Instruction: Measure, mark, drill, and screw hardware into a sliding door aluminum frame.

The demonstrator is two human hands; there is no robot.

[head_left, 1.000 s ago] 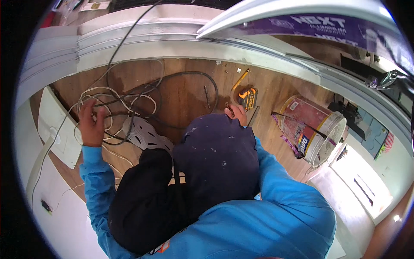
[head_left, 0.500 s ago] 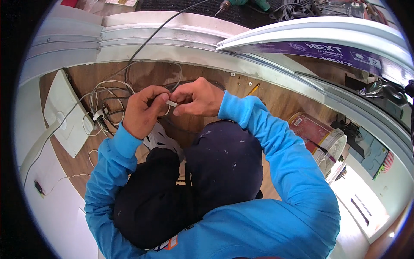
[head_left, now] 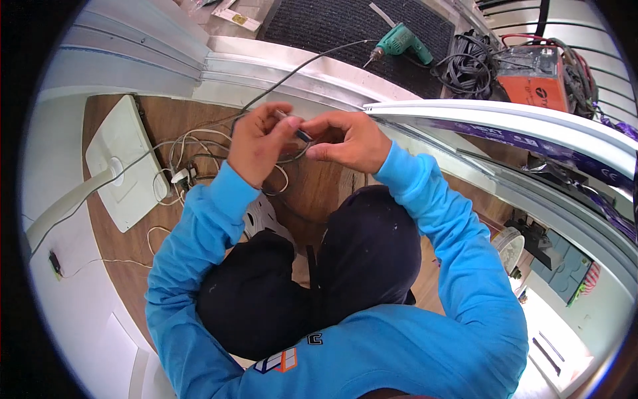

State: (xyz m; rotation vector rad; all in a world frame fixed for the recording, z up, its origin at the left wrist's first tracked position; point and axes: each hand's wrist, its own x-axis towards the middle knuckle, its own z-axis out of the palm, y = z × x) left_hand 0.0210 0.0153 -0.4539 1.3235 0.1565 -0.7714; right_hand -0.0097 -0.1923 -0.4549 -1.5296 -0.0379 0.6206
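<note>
Head: dark piece [head_left: 303,135] now between fingers [head_left: 327,122]

Soft, matt cloth on the bright-blue long sleeves [head_left: 465,233] and dark trousers [head_left: 249,292]. Satin-smooth wood look across the brown plank floor [head_left: 316,183]. Rough, matt ribbing on the dark-grey rectangular mat [head_left: 319,28]. Smooth plastic over the green pistol-shaped drill [head_left: 399,41], metal at its chuck [head_left: 377,54]. Too blurred to judge: the small dark-ended piece [head_left: 302,135].

Wood floor [head_left: 319,183]: tangled cables [head_left: 188,174], flat white base [head_left: 126,193]. Dark ribbed mat [head_left: 319,23]: green drill [head_left: 402,41].
</note>
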